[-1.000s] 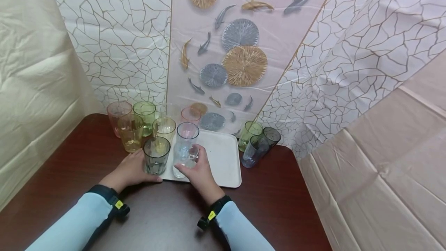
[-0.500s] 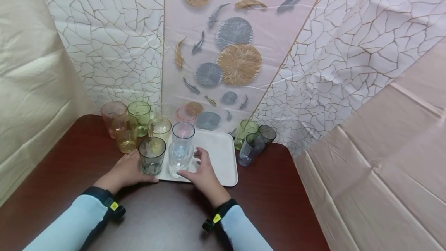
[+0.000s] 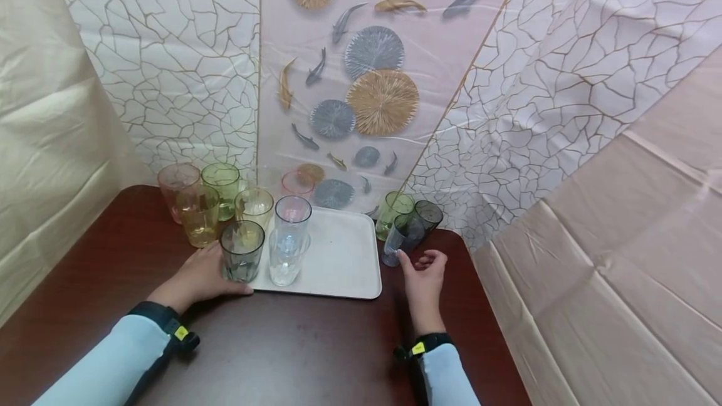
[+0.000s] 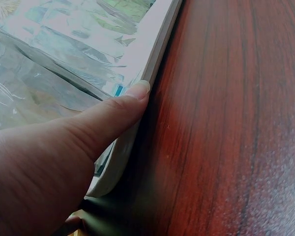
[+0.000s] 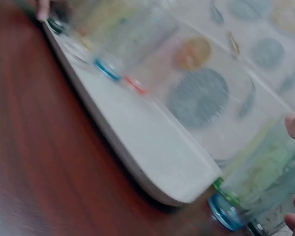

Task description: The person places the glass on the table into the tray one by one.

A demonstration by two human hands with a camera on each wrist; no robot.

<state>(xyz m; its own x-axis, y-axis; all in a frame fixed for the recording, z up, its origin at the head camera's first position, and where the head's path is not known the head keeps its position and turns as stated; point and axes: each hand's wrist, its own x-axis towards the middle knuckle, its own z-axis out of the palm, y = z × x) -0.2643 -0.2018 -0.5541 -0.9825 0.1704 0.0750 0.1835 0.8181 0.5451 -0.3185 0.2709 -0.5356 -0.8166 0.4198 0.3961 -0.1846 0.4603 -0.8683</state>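
My left hand (image 3: 201,274) holds the front left corner of a white tray (image 3: 344,262), thumb (image 4: 108,115) along its front rim. Right above it stands a grey glass (image 3: 242,255) on the tray. More tumblers stand beside and behind that one: a clear glass (image 3: 284,268), a blue-tinted glass (image 3: 293,208), a yellowish glass (image 3: 254,203) and a pink-rimmed glass (image 3: 298,182). My right hand (image 3: 424,284) is off the tray with loosely bent fingers, its thumb close in front of a blue glass (image 3: 393,252); contact cannot be told.
Left of the tray stand a pink glass (image 3: 175,190), a yellow glass (image 3: 199,221) and a green glass (image 3: 224,190). Right of it, a green glass (image 3: 389,213) and a dark grey glass (image 3: 429,221) stand near the blue one. A patterned cloth (image 3: 333,67) hangs behind the table (image 3: 293,349).
My right hand has let go of the clear glass on the tray and moved right to the blue glass. The left hand has stayed at the tray's corner.
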